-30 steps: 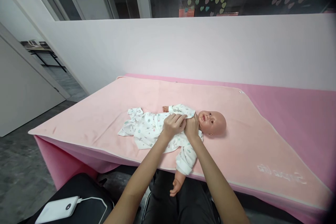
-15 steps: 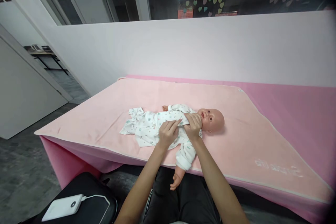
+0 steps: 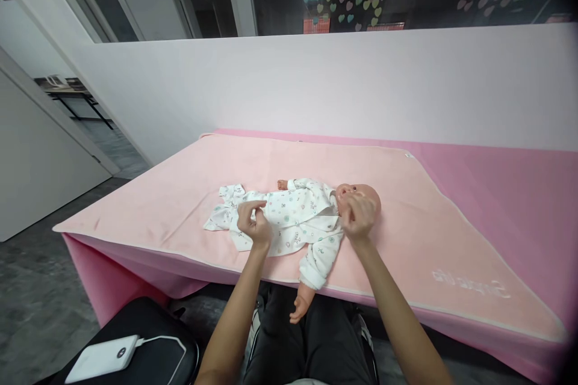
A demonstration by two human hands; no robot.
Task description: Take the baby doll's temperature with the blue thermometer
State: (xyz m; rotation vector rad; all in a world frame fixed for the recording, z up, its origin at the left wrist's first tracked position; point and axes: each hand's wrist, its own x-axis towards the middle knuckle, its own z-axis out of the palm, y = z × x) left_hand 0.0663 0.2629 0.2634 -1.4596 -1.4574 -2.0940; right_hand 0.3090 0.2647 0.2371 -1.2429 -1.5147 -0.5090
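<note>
A baby doll (image 3: pixel 374 195) lies on its back, head to the right, wearing a white patterned outfit (image 3: pixel 289 210). The outfit's front flap overlaps across the chest, and its empty lower part spreads to the left. One sleeved doll arm (image 3: pixel 318 264) hangs over the near edge. My left hand (image 3: pixel 255 224) hovers above the lower outfit, fingers loosely curled, with a gap at the thumb and nothing held. Beside the doll's neck, my right hand (image 3: pixel 359 216) is raised in front of the face, loosely curled and slightly blurred. I see nothing in it.
A peach mat (image 3: pixel 451 240) covers much of the pink table cover (image 3: pixel 519 192). A white wall (image 3: pixel 316 84) rises behind. At lower left, a white power bank (image 3: pixel 103 360) with a cable rests on a black seat (image 3: pixel 149 325).
Both my hands have left the doll's chest and moved apart, the left one to the left and the right one to the right. The outfit's front flap now shows uncovered.
</note>
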